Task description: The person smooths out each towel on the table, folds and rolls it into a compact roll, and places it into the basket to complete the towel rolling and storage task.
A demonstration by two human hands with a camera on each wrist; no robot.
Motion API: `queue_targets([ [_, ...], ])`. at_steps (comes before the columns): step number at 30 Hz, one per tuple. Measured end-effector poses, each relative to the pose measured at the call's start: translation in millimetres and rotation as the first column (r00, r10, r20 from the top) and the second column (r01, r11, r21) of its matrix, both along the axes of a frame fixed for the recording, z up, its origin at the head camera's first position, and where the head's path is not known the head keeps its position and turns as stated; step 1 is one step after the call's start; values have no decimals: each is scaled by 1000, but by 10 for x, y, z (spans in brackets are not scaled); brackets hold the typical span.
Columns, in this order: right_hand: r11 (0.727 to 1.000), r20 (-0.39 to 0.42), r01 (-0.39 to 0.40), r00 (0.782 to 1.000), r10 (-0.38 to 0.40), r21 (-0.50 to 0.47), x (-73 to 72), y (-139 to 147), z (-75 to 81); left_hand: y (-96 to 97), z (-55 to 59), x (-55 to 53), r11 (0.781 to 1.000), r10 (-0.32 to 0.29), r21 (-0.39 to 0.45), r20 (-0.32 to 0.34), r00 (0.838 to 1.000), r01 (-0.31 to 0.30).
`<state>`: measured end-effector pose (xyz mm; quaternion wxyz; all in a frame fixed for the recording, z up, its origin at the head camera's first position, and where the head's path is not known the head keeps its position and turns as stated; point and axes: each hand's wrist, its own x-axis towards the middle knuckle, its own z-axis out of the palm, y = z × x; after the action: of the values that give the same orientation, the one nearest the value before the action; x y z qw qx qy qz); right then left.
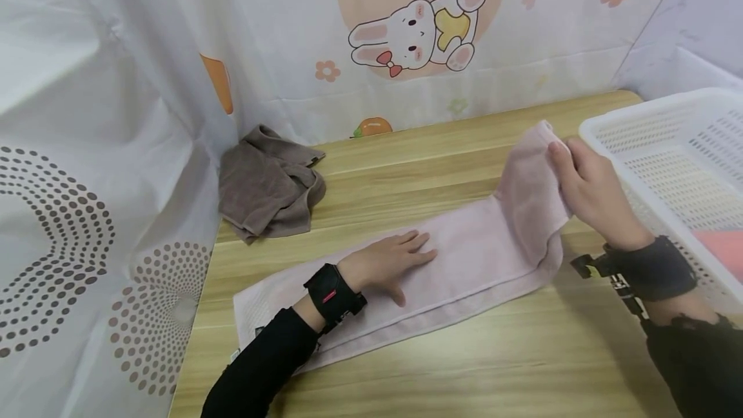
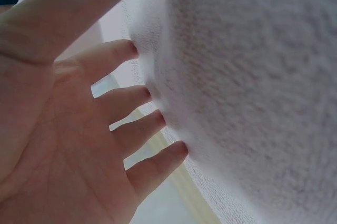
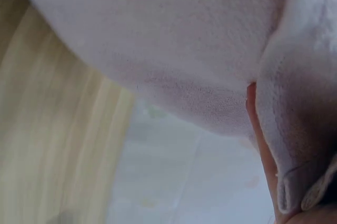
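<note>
A pale pink towel (image 1: 458, 250), folded lengthwise into a long strip, lies across the wooden table. My left hand (image 1: 386, 263) rests on its middle with fingers spread; in the left wrist view the fingertips (image 2: 179, 149) touch the terry cloth. At the towel's right end, my right hand (image 1: 594, 189) grips the edge between thumb and fingers and holds that end raised, so the cloth bends upward there. The right wrist view shows the lifted cloth (image 3: 174, 39) hanging in a curve, with one finger (image 3: 263, 145) along its edge; the other fingers are mostly hidden.
A crumpled brown towel (image 1: 267, 186) lies at the table's back left, near the curtain (image 1: 278, 31). On the right stands a white plastic basket (image 1: 633, 131) with a coral-pink item (image 1: 722, 250) inside. Bare wood (image 1: 418, 379) shows in front of the pink towel.
</note>
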<state>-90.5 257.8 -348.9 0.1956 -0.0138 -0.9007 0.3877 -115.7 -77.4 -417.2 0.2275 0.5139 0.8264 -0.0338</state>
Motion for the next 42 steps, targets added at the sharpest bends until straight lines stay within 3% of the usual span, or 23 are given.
queue_targets([
  [11,999,-52,-29,998,28,-20,87,-203,185,296,-28,-65,999,-44,-16,-16,999,44],
  [16,998,-79,-54,996,53,-15,45,-303,203,421,-64,-146,999,-53,13,26,998,52],
  [21,997,-89,-79,993,78,-10,20,-377,225,616,-79,-187,999,-50,-10,47,998,50],
  [32,992,-99,-122,988,123,15,41,-458,253,1047,-40,-207,993,-107,-62,-58,993,103],
  [42,987,-56,-148,987,151,57,44,-557,344,1331,-17,-225,992,-95,-82,-43,995,91],
])
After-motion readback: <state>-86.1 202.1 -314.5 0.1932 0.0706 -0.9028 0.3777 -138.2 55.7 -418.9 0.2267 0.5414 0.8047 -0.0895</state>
